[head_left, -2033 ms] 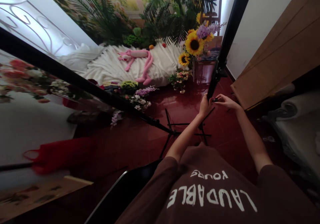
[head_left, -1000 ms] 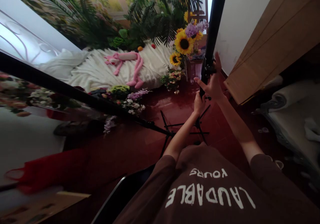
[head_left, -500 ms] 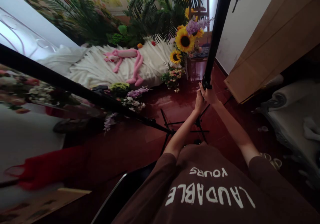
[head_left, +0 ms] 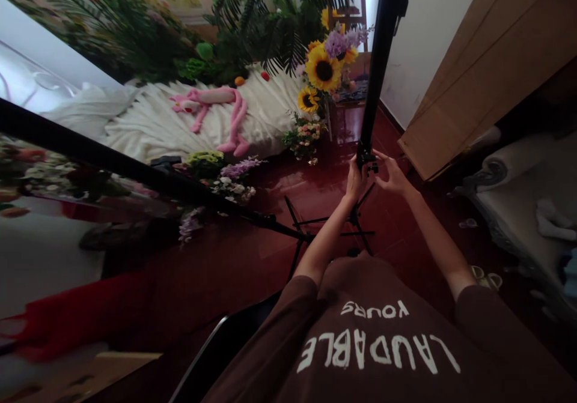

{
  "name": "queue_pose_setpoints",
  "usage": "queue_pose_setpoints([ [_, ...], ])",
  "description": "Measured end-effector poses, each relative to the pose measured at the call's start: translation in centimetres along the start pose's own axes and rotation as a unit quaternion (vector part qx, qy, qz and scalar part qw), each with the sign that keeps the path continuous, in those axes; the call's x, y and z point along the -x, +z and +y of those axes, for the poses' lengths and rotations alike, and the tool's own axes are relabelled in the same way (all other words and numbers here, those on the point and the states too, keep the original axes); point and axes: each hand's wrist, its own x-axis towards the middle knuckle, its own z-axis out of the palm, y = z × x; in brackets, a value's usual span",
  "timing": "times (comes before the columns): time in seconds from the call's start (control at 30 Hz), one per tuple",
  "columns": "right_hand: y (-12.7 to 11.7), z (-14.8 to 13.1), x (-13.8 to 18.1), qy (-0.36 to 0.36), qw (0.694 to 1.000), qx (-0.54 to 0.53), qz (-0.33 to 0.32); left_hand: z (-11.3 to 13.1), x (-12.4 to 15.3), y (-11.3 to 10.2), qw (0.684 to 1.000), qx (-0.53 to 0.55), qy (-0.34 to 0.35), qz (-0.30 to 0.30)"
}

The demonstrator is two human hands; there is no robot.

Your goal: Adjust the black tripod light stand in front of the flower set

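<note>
A black tripod stand (head_left: pixel 377 60) rises in front of me, its pole leaning up toward the top right. My left hand (head_left: pixel 356 179) is closed around the pole just below a black clamp collar (head_left: pixel 364 152). A small knob (head_left: pixel 372 167) sticks out from the collar on the right. Beside that knob is my right hand (head_left: pixel 393 173), off the pole with thumb and fingers apart and nothing held in it. Thin black legs (head_left: pixel 358 223) spread on the floor under my hands.
A second black stand (head_left: pixel 148 178) slants across the left. Behind lie a pink plush toy (head_left: pixel 234 121) on white cloth, sunflowers (head_left: pixel 323 69) and other flowers. To the right are a brown panel (head_left: pixel 451 103) and a grey sofa (head_left: pixel 518 181). The floor (head_left: pixel 288 181) is dark red tile.
My right hand has come away from the pole and opened to its right, uncovering the knob. The left hand stays around the pole. The view has shifted slightly.
</note>
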Motion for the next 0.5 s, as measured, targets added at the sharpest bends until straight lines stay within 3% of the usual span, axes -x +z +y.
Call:
queue_pose_setpoints([
  [0.2,0.7,1.9,1.8,0.065,0.998,0.02,-0.004,-1.2,0.1,0.6,1.0,-0.005,0.019,0.024],
  [0.5,2.2,4.3,1.6,0.093,0.996,0.001,-0.004,-1.1,0.1,0.5,1.0,-0.02,0.015,0.019],
])
